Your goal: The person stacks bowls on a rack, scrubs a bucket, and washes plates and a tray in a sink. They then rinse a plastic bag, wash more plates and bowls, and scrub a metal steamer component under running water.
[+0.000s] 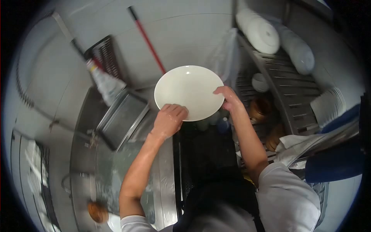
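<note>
A large white plate point(189, 92) is held up in front of me, its inner face turned toward the camera. My left hand point(170, 119) lies over the plate's lower left rim with its fingers on the inner face. On the right rim, my right hand point(229, 98) grips the plate, the thumb on the inner face and the other fingers partly hidden behind it. Below and to the left of the plate, a metal tray point(123, 119) leans over the sink point(164, 181), which holds water.
White dishes point(258, 31) are stacked on a metal rack point(288, 91) at the right, with bowls point(259, 82) lower down. A red-handled tool point(147, 38) leans on the wall. A brown object point(97, 212) lies at lower left. Blue cloth point(334, 164) hangs at right.
</note>
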The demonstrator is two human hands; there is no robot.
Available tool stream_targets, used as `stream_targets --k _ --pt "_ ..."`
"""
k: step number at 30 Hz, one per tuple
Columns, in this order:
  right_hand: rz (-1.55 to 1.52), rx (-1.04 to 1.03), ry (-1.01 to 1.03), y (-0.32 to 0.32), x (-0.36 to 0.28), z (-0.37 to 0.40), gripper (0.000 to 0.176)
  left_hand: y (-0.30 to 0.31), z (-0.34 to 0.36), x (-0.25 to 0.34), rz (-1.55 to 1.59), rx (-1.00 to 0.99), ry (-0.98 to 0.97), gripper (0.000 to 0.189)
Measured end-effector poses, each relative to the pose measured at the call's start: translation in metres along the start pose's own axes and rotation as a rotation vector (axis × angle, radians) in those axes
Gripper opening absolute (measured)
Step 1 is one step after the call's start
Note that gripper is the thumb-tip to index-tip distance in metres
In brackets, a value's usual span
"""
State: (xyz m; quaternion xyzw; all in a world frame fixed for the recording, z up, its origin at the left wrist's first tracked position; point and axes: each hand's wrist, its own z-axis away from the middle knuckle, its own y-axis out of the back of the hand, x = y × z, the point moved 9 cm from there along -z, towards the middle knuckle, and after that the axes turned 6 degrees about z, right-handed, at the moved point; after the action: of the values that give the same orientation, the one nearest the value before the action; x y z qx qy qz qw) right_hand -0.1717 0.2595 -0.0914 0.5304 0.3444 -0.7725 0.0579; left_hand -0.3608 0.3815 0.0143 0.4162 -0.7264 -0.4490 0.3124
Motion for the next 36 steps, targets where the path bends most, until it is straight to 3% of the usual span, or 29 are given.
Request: stream_targets --k 4,6,7,9,10,12,14,16,20,23,27,36 --pt "0.060 0.209 0.169 0.070 -0.107 0.046 0.047 -0.002 -0.104 0.035 0.137 0.167 -0.217 0.032" --pt "0.091 0.157 0.217 0.092 -0.152 0.069 0.060 -0.001 -0.153 0.040 0.227 0.214 -0.252 0.031" --pt "0.034 0.114 0.340 0.090 -0.177 0.084 0.062 0.000 -0.178 0.042 0.302 0.262 -0.301 0.027" --pt "-0.031 0.063 0.508 0.099 -0.210 0.109 0.056 -0.002 -0.235 0.037 0.481 0.303 -0.190 0.027" --pt "0.014 0.196 0.549 0.118 -0.216 0.117 0.054 -0.002 -0.262 0.034 0.571 0.319 -0.130 0.027" --pt "0.106 0.463 0.618 0.150 -0.222 0.139 0.049 -0.015 -0.317 0.022 0.864 0.271 0.065 0.028" --pt "0.170 0.593 0.546 0.170 -0.207 0.150 0.034 -0.019 -0.364 0.019 1.262 0.399 0.058 0.029" --pt "0.272 0.689 0.448 0.183 -0.186 0.156 0.028 -0.048 -0.417 0.003 1.574 0.376 0.028 0.034" --pt "0.447 0.832 0.517 0.199 -0.168 0.147 0.017 -0.109 -0.485 -0.013 1.993 0.303 0.012 0.045" --pt "0.729 0.935 0.532 0.197 -0.172 0.146 0.016 -0.145 -0.507 -0.024 2.101 0.296 0.106 0.047" --pt "0.563 0.892 0.492 0.191 -0.171 0.152 0.015 -0.172 -0.528 -0.041 2.198 0.289 0.152 0.052" --pt "0.612 0.931 0.454 0.187 -0.172 0.150 0.014 -0.219 -0.555 -0.065 2.316 0.157 0.197 0.057"
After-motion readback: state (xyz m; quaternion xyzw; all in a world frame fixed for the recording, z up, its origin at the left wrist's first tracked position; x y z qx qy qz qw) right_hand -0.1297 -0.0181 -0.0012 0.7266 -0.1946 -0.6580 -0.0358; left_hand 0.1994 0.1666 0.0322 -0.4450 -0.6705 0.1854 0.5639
